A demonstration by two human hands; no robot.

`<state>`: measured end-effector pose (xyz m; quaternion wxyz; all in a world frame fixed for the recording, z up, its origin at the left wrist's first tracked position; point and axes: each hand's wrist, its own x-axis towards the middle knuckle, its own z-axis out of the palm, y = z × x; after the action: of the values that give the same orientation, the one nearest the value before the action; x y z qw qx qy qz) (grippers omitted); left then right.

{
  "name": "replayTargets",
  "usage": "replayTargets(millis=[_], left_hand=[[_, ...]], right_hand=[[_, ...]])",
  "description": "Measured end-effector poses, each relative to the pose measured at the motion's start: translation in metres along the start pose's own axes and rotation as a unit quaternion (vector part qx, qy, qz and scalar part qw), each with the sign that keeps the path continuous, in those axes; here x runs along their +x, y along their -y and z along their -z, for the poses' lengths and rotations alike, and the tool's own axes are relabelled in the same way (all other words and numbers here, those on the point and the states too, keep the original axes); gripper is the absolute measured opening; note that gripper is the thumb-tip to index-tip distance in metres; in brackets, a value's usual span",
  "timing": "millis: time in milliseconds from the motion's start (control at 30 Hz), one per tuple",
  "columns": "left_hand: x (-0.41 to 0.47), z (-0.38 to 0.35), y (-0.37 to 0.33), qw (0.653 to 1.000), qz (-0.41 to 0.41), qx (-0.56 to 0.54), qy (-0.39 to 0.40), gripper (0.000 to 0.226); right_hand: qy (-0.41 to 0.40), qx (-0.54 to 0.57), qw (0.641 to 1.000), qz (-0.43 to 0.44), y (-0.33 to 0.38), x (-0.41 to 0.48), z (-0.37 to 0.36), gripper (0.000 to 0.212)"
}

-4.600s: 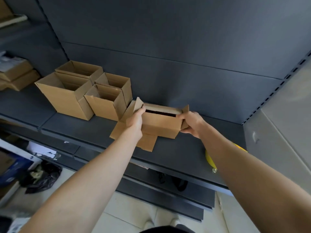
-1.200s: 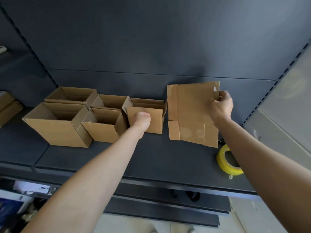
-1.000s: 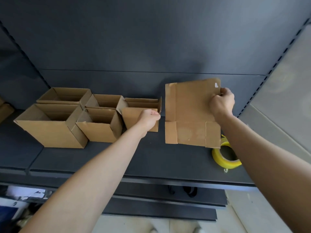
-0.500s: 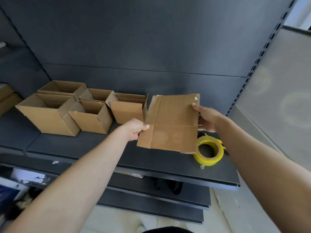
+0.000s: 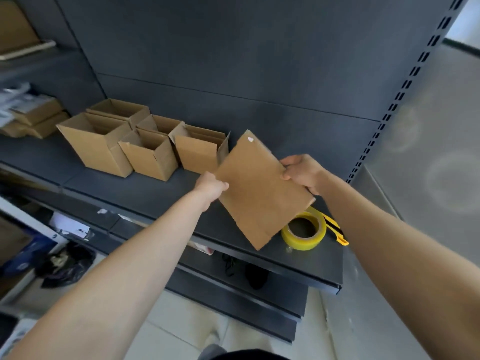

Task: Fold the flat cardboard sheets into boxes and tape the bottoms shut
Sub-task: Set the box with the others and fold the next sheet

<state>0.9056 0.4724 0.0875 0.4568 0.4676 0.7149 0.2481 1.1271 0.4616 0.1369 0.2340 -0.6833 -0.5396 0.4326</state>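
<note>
I hold a flat brown cardboard sheet (image 5: pixel 257 188) tilted above the dark shelf (image 5: pixel 145 193). My left hand (image 5: pixel 211 187) grips its left edge and my right hand (image 5: pixel 302 172) grips its right edge. A roll of yellow tape (image 5: pixel 304 233) lies on the shelf just below the sheet's lower corner. Several folded open-topped boxes stand in a cluster to the left, the nearest one (image 5: pixel 198 153) right behind the sheet, then a small one (image 5: pixel 149 155) and a larger one (image 5: pixel 97 142).
A yellow utility knife (image 5: pixel 336 231) lies behind the tape roll. Stacked flat cartons (image 5: pixel 36 120) sit at the far left. A perforated upright (image 5: pixel 389 110) and a grey panel bound the shelf on the right. Lower shelves and floor clutter lie below.
My left hand left the finished box and took the sheet's left edge. Both hands brought the sheet forward off the back wall and tilted it over the tape roll.
</note>
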Motion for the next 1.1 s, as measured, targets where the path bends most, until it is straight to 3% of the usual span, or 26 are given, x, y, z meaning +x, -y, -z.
replayTargets(millis=[133,267,367,533,600,700,833,1100], left_hand=[[0.003,0.018,-0.015,0.989,-0.086,-0.099,-0.062,0.071],[0.01,0.035,-0.012,0.987,-0.074,-0.136,-0.045,0.062],[0.013,0.044,0.001,0.986,-0.048,-0.15,-0.049,0.039],[0.017,0.053,0.017,0.984,-0.035,-0.156,-0.074,0.028],[0.018,0.056,0.018,0.982,-0.033,-0.174,-0.059,0.028],[0.018,0.058,0.014,0.984,-0.032,-0.176,-0.017,0.036],[0.018,0.06,0.004,0.982,-0.029,-0.185,0.04,0.035],[0.022,0.059,-0.007,0.984,0.017,-0.175,0.025,0.045]], right_hand=[[-0.011,-0.111,0.987,0.112,0.022,0.001,-0.015,0.037],[-0.014,-0.149,0.974,0.17,0.033,0.004,-0.032,0.037],[0.004,-0.18,0.97,0.163,0.032,0.012,-0.042,0.036],[-0.043,-0.264,0.961,0.067,0.027,0.025,-0.046,0.035],[-0.063,-0.224,0.973,0.009,0.026,0.029,-0.045,0.053],[-0.063,-0.041,0.995,-0.06,0.028,0.035,-0.045,0.076],[-0.108,0.071,0.985,-0.11,0.029,0.04,-0.048,0.08],[-0.117,0.131,0.977,-0.124,0.031,0.044,-0.053,0.08]])
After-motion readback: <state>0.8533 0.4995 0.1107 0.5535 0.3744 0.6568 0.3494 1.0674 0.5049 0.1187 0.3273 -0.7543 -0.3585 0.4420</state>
